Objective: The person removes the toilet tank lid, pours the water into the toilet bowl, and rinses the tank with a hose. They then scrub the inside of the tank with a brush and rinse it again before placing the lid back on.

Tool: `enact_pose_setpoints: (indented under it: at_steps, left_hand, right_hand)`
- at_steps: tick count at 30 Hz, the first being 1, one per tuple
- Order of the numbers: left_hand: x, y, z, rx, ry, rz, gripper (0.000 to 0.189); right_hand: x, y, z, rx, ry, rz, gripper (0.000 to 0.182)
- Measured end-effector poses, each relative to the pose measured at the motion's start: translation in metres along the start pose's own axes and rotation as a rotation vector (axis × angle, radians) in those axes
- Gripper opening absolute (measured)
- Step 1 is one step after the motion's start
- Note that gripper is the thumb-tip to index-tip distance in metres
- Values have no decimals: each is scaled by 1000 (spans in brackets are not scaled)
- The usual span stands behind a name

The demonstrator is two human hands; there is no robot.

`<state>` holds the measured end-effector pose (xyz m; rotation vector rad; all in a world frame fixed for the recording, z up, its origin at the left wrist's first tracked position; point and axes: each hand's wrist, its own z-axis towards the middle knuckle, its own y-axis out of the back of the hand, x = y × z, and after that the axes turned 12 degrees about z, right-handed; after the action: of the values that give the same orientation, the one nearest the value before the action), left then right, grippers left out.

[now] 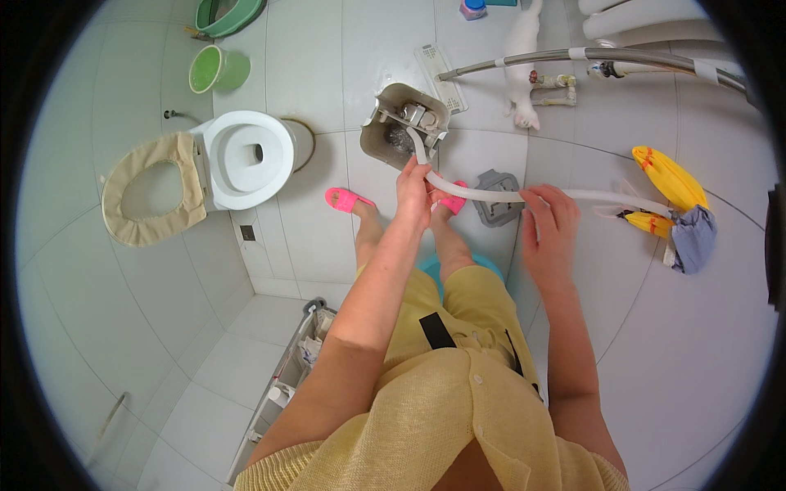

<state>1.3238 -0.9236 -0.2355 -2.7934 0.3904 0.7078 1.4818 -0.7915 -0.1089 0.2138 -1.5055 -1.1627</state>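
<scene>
My left hand is closed around a white flexible hose. The hose's free end hangs inside a beige plastic bucket, over churning water. My right hand lies across the hose farther right, thumb apart and below it, with no grip on it. From there the hose runs right to a blue-grey cloth bunched beside yellow plastic-looking bundles. A grey plastic part with openings lies on the floor between the bucket and my right hand.
A white cat is beyond the steel pole of a flat mop plate, near pipes with a red valve handle. At left are a toilet and green bucket. A blue basin sits behind my legs, a shelf cart below left.
</scene>
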Motion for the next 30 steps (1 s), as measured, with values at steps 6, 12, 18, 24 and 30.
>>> enact_pose_setpoints:
  at_steps: [6, 12, 18, 24, 30]
  left_hand:
    - [-13, 2, 0, 69, -11, 82, 38]
    - [-11, -3, 4, 169, 32, 157, 32]
    - [-15, 16, -2, 257, 36, 208, 30]
    - [-15, 13, -3, 230, 11, 244, 33]
    - [-15, 13, -3, 186, -7, 276, 47]
  right_hand:
    - [8, 53, -7, -142, -71, -43, 31]
    - [-5, 122, -29, -483, -167, -201, 28]
    - [-31, 154, -54, -911, -320, -342, 30]
    - [-71, 173, -52, -1077, -456, 164, 40]
    - [-54, 166, -43, -1064, -540, 191, 45]
